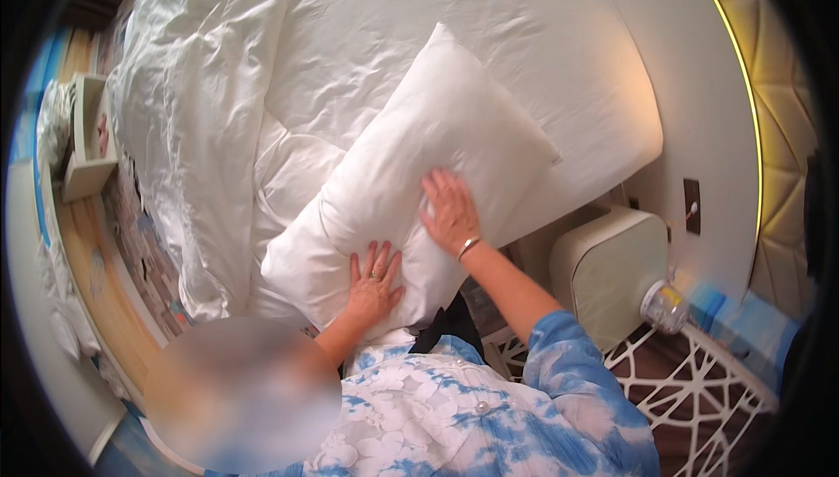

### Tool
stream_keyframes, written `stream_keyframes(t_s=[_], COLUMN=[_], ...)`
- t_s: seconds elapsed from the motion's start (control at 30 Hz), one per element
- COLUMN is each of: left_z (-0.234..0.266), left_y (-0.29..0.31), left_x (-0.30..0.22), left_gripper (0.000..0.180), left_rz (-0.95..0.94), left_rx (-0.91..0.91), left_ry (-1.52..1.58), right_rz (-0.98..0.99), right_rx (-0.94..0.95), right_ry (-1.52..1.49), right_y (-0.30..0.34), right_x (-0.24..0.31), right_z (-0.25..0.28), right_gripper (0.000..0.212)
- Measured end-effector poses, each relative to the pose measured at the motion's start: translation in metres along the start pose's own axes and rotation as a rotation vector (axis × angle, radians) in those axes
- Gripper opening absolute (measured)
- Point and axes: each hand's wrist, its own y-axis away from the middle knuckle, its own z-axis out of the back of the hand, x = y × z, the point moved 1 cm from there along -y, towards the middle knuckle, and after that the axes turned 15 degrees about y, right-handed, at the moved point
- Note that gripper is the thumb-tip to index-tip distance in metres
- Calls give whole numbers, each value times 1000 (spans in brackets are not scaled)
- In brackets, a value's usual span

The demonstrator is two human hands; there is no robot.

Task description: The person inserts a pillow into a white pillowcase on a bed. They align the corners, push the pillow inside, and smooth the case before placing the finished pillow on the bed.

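A plump white pillow [454, 110] lies at a slant across the near edge of the bed, one corner pointing to the far side. On its near left part rests my left hand [374, 286], palm down with the fingers spread and a ring on one finger. Farther right, my right hand [450, 212] lies on the middle of the pillow, fingers stretched out and a bracelet at the wrist. Both hands touch the pillow's top without gripping it. The near edge of the pillow comes close to my body.
The bed [559, 31] has a white sheet, with a rumpled white duvet [188, 119] at its left. A rounded white nightstand [616, 267] stands to my right, beside a clear plastic jar [665, 306] and a white lattice-topped table [699, 381]. A quilted headboard panel [782, 127] borders the right.
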Motion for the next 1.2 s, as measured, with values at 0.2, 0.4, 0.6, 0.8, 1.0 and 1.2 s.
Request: stream_keyframes(t_s=[0.2, 0.4, 0.6, 0.8, 1.0, 1.2], left_z=[46, 27, 17, 3, 52, 98], left_y=[-58, -36, 39, 81, 134, 353], left_x=[25, 143, 103, 50, 47, 93], left_gripper=[82, 77, 84, 64, 49, 49], left_rz=[309, 733, 1029, 1246, 710, 495], left_rx=[-466, -524, -883, -889, -919, -1367], left_ry=[-10, 172, 162, 1882, 2167, 1760], right_rz=[-244, -335, -577, -695, -675, -773], right_rx=[-86, 142, 444, 744, 450, -116], right_ry=[256, 234, 155, -229, -679, -902], right_y=[-125, -170, -181, -151, -59, 54], right_x=[-106, -136, -200, -235, -147, -33], right_z=[-28, -80, -45, -60, 19, 106], right_gripper=[70, 86, 103, 107, 93, 68])
